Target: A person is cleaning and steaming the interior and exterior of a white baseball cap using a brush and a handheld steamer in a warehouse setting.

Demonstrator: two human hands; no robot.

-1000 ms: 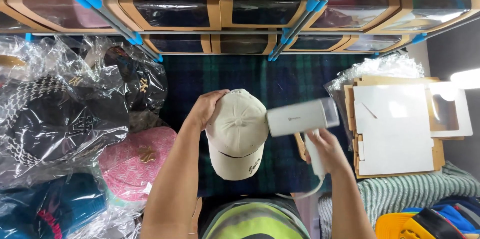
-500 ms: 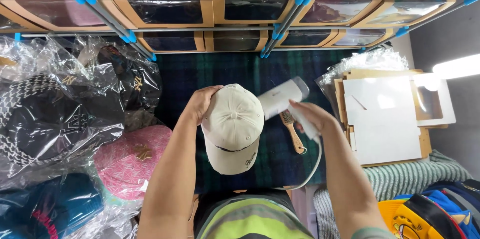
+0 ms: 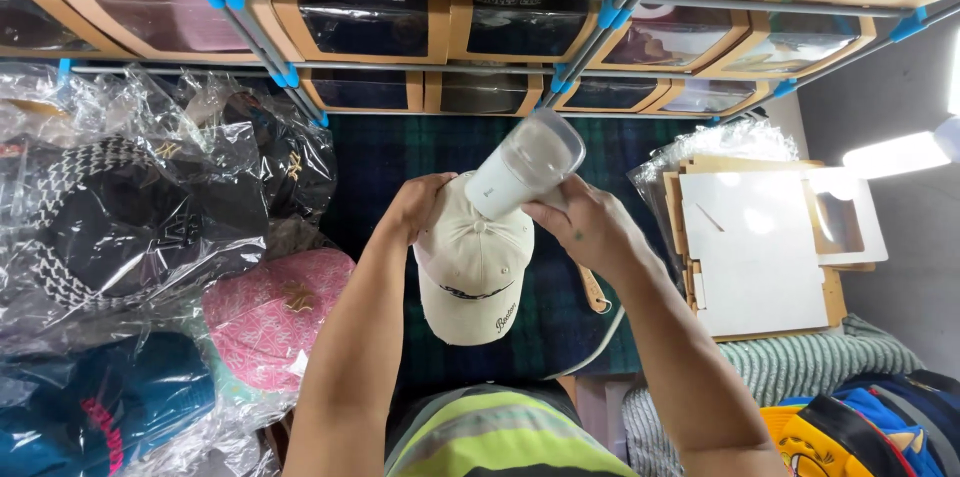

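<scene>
Over the dark plaid cloth (image 3: 450, 152) at the scene's centre, in the head view, a beige baseball cap (image 3: 470, 272) is steadied by the left hand (image 3: 420, 205), fingers curled over its crown's left edge. A white handheld steamer (image 3: 522, 165) is gripped in the clenched right hand (image 3: 582, 225), its head laid against the crown. Steaming appears under way; next, slow passes with the cap held firm seem called for.
</scene>
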